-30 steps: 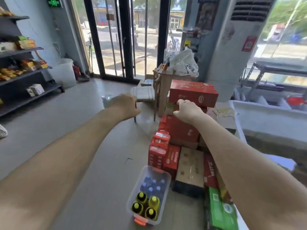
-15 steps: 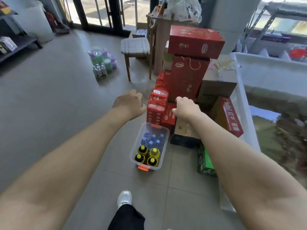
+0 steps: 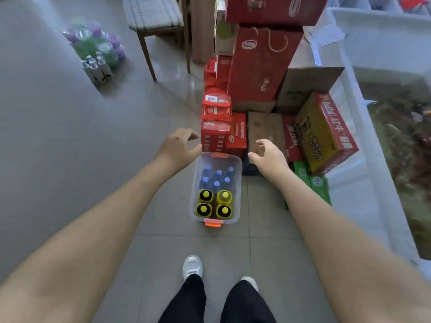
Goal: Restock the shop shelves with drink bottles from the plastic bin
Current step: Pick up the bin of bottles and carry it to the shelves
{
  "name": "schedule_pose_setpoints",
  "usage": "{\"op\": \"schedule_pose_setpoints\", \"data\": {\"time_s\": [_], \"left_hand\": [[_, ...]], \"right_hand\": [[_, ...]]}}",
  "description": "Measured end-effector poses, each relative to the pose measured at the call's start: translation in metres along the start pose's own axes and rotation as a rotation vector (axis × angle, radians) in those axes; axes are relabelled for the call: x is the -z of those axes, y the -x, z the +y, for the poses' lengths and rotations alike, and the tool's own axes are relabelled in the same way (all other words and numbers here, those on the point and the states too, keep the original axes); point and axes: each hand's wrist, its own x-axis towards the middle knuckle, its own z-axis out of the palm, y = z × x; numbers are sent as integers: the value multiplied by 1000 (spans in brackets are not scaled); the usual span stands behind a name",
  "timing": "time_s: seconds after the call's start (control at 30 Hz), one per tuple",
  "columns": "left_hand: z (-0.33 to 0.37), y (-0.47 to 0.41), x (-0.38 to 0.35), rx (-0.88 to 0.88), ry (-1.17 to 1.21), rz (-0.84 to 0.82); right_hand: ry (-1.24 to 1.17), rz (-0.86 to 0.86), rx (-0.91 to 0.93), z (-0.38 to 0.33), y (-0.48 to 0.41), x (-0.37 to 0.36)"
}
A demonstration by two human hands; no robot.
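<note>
Your left hand (image 3: 179,148) and right hand (image 3: 268,157) are both empty, fingers loosely curled and spread, thumbs turned inward. They hover on either side of the bin's (image 3: 238,190) far end. The left overlaps its far-left corner in view and the right sits just off the far-right corner; can't tell if either touches the rim. The bin is clear plastic, lid off, on the floor (image 3: 70,159) straight ahead of your shoes (image 3: 192,266), with an orange latch (image 3: 212,223) at the near end. Inside, blue caps (image 3: 217,177) fill the far half and four yellow caps (image 3: 214,203) stand in a square in the near half, all upright. Clutter is tight at the far end and to the right. Red cartons (image 3: 215,129) stand right behind the bin, close to or touching its far wall. A brown carton (image 3: 265,129) is beside them, under your right hand. A tall red box (image 3: 258,66) is stacked behind. To the right are a tilted yellow-red case (image 3: 326,134) and green boxes (image 3: 312,183) near your right forearm. A white unit (image 3: 373,43) runs along the right edge. The bin's left side borders bare floor — grey glossy tiles. Far left stand shrink-wrapped packs (image 3: 95,50); behind, a chair (image 3: 154,17) with a checked seat, well apart from the bin.
</note>
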Motion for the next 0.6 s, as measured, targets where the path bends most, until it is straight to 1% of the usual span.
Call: {"op": "schedule_pose_setpoints", "data": {"time_s": [0.07,0.17,0.33,0.47,0.6], "left_hand": [[-10,-8,-13,9,91,-9],[-23,-18,-34,71,224,-3],[-54,-35,-89,275,412,33],[-88,-48,-147,428,546,93],[-128,-58,-210,518,625,148]], "right_hand": [[-104,12,-46,8,-11,-12],[-280,33,-119,25,-32,-33],[-530,54,-262,62,-70,-74],[-575,42,-370,111,-102,-118],[-595,42,-453,163,-130,-162]]}}
